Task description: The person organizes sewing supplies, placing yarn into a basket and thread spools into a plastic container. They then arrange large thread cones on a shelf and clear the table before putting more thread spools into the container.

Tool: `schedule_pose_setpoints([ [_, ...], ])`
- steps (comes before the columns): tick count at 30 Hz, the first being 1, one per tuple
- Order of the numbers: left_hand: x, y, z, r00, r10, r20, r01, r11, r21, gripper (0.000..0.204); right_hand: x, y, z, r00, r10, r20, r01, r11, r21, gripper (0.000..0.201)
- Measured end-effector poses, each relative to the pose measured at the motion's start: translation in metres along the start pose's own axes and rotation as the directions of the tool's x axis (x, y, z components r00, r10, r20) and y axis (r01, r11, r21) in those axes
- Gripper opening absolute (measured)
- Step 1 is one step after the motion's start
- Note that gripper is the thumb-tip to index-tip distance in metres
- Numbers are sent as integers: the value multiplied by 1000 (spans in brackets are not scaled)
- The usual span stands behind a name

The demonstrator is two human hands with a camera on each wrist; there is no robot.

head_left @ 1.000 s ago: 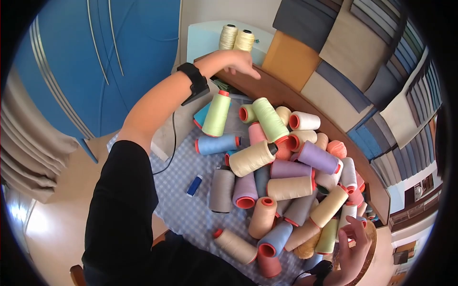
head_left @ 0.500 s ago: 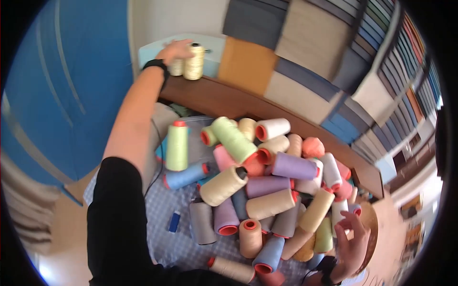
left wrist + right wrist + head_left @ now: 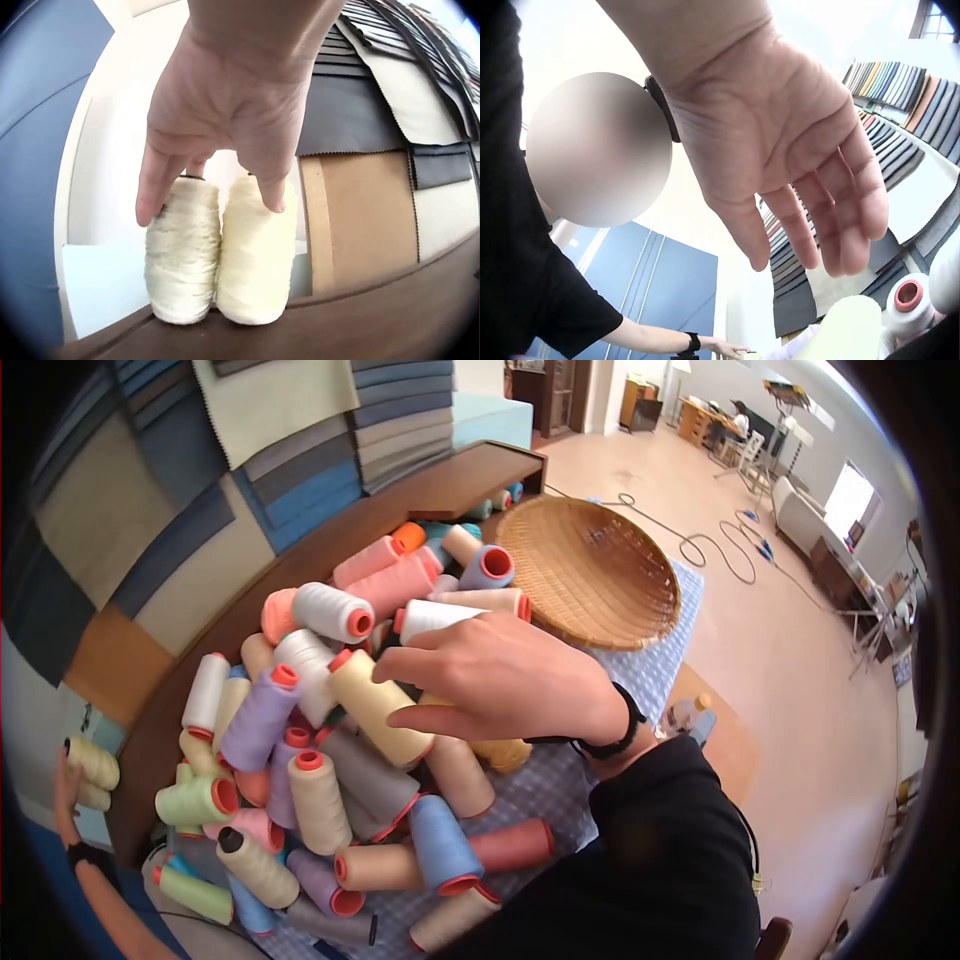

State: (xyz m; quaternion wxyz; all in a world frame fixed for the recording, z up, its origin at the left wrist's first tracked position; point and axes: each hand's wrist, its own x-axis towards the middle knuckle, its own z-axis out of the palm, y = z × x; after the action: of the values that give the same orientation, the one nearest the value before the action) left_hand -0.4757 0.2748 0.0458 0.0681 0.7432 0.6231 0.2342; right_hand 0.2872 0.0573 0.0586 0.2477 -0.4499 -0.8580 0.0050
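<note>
My left hand (image 3: 232,112) reaches down over two cream thread cones standing side by side on the brown ledge. Its fingers come down beside the left cone (image 3: 182,259), and the thumb overlaps the upper part of the right cone (image 3: 255,259). In the head view this left hand (image 3: 66,785) shows at the far left edge. My right hand (image 3: 490,675) hovers above the heap of thread cones with fingers spread, holding nothing. A pale yellow cone (image 3: 375,705) with a red tip lies under its fingertips. In the right wrist view its palm (image 3: 772,127) shows bare, fingers extended.
Thread cones in many colours lie piled on a checked cloth (image 3: 690,595). A round wicker basket (image 3: 590,570) stands at the pile's far right. Fabric swatches (image 3: 300,470) hang behind the brown ledge (image 3: 160,710). A person (image 3: 738,422) sits across the room.
The head view has swung right, bringing the basket and room into sight. My left hand has gone from above the ledge to the cream cones. The right hand stays empty over the pile.
</note>
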Motion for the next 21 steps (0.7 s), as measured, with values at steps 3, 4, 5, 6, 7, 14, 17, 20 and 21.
schedule_pose_setpoints([
  [3,-2,9,0,997,-46,61,48,998,-32,52,-3,-1,-3,1000,16,17,-16,1000,24,29],
  [4,-2,7,0,995,-61,80,64,997,-38,51,-6,-1,-5,1000,13,17,-13,1000,26,28],
  [5,-3,9,-1,992,-76,97,80,996,-40,51,-8,-1,-7,1000,28,5,-28,999,36,28],
  [6,-4,12,-1,989,-91,113,96,995,-40,50,-11,0,-10,1000,14,10,-15,999,29,28],
  [7,-5,15,-2,986,-107,127,113,993,-41,49,-14,1,-11,1000,-1,16,1,1000,21,27],
  [14,-18,65,-8,994,-107,-31,109,992,68,45,-28,6,-28,999,-38,-24,38,999,-2,26],
  [17,-18,142,-17,997,-51,-65,50,999,-8,47,-31,9,-30,999,-11,35,10,999,43,27],
  [20,-40,273,-15,993,-5,-120,-18,983,-183,51,-31,14,-29,997,-33,66,29,998,57,30],
  [21,-48,308,-13,987,3,-160,-48,959,-279,53,-30,17,-24,997,-43,64,39,997,63,30],
])
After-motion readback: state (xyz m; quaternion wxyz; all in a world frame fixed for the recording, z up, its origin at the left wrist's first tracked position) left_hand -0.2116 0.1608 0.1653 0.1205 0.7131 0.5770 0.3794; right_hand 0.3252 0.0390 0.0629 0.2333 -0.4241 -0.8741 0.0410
